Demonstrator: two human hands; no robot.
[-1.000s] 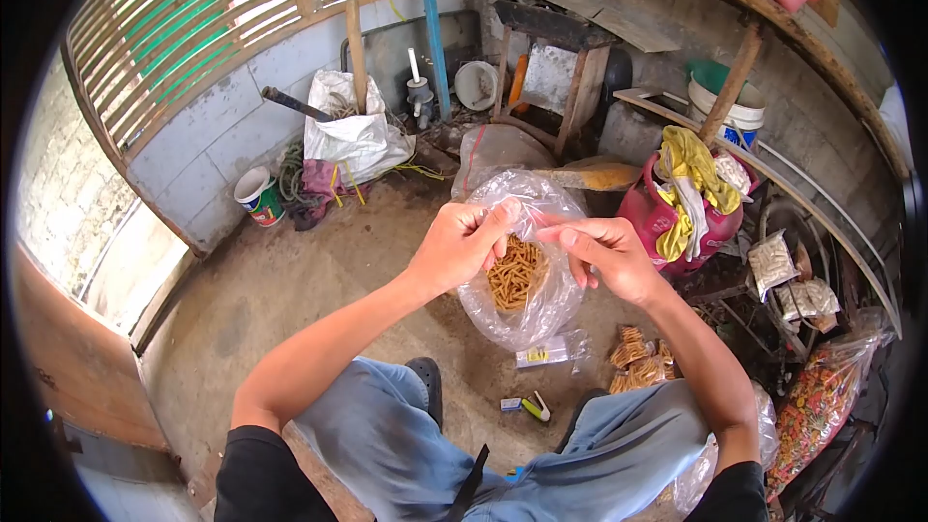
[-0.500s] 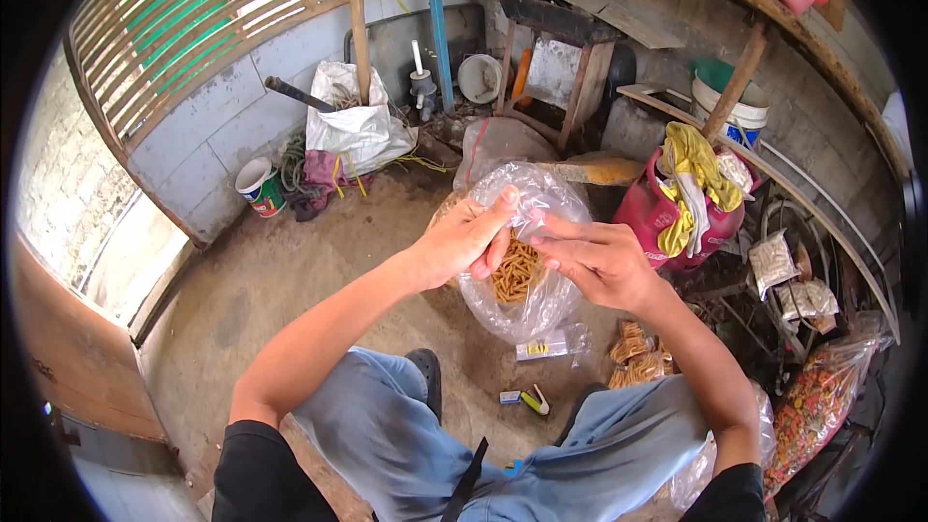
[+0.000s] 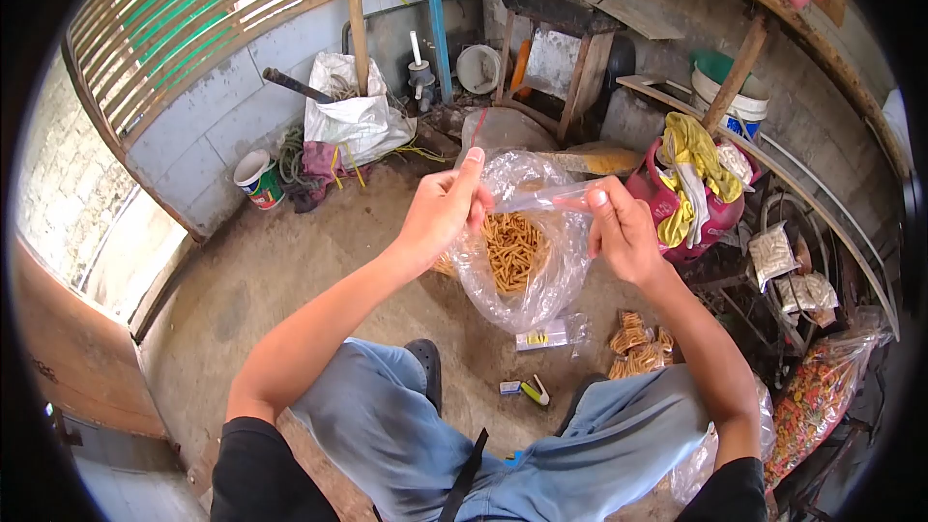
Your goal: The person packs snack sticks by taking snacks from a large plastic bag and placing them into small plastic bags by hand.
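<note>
A narrow clear plastic bag (image 3: 537, 199) is pulled taut between my two hands. My left hand (image 3: 441, 216) pinches one end with the thumb pointing up, and my right hand (image 3: 624, 235) grips the other end, fingers curled. Just beneath them stands a large open clear plastic sack (image 3: 530, 312), holding brown stick-shaped snacks (image 3: 512, 253). On the floor in front of the sack lies a flat pack of clear bags (image 3: 543, 339). Closer to my feet are a green-and-white stapler (image 3: 534, 392) and a small blue-and-white box (image 3: 509, 388).
Small filled snack packs (image 3: 638, 353) lie by my right knee. Farther right are a tall bag of colourful snacks (image 3: 822, 391) and a pink container (image 3: 710, 227) draped with yellow cloth. A paint bucket (image 3: 259, 181) and white sack (image 3: 353, 126) stand at the back left.
My hands have moved apart, my right hand going rightward. The plastic between them is now stretched out straight, and more of the snacks in the sack shows.
</note>
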